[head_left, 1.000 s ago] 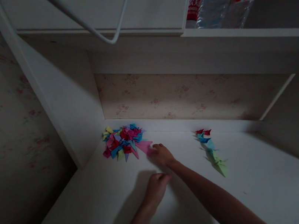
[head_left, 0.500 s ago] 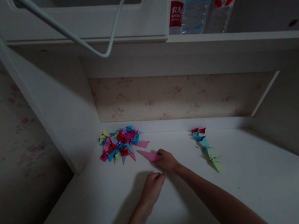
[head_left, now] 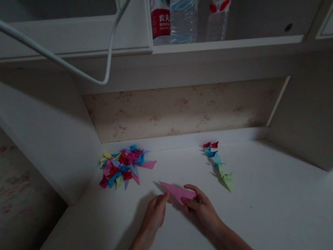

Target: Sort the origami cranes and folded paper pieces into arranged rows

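Fingers of the right hand [head_left: 203,208] pinch pink paper [head_left: 176,191], left hand [head_left: 154,213] curled narrow nearby; white desk [head_left: 280,216] across the bottom, flowered wallpaper [head_left: 9,182] far left.

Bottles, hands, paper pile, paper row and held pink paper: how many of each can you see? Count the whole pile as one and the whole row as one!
Bottles: 3
Hands, left hand and right hand: 2
Paper pile: 1
Paper row: 1
Held pink paper: 1
Total: 8

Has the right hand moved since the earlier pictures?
Yes: the right hand, holding a pink folded paper, has moved toward the person and rightward, judged against the floral wallpaper panel.
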Tool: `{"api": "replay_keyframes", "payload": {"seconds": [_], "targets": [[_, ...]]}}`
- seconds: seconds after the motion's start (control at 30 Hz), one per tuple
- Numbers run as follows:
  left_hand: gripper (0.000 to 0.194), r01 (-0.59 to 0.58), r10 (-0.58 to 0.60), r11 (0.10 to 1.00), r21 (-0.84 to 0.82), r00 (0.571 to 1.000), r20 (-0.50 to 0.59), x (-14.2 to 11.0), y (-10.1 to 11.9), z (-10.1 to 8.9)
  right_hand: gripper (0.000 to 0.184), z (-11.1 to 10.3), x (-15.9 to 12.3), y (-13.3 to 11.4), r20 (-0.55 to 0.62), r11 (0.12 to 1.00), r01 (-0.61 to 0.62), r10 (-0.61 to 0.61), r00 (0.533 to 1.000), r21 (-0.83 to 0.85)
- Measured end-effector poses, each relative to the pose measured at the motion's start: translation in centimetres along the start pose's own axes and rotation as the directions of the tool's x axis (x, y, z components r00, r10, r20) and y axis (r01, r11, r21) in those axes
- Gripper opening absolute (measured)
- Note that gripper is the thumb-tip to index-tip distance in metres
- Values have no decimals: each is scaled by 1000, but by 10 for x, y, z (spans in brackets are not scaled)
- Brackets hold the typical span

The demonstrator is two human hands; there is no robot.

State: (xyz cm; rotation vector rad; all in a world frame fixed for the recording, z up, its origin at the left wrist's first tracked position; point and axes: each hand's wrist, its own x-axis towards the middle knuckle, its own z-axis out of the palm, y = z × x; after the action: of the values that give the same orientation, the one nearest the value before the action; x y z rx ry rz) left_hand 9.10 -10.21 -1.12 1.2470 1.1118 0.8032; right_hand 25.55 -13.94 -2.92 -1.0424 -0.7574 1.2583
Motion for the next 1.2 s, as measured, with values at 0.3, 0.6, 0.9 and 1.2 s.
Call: {"api": "replay_keyframes", "payload": {"seconds": [0.3, 0.6, 0.9, 1.2], "targets": [[39, -12, 12, 1000, -18, 1000, 22, -3, -1, 4, 30, 4, 1, 6, 128, 994, -47, 34, 991, 104], [35, -241, 267, 957, 164, 950, -161, -4, -11, 0, 54, -1, -2, 8, 236, 999, -43, 37, 971, 18], [26, -566, 660, 493, 661, 738, 140, -21, 0, 2, 58, 3, -5, 12, 364, 1000, -8, -2, 931, 26], [34, -297, 285, 955, 25, 883, -372, -7, -3, -10, 59, 3, -1, 14, 196, 996, -36, 19, 980, 82]]}}
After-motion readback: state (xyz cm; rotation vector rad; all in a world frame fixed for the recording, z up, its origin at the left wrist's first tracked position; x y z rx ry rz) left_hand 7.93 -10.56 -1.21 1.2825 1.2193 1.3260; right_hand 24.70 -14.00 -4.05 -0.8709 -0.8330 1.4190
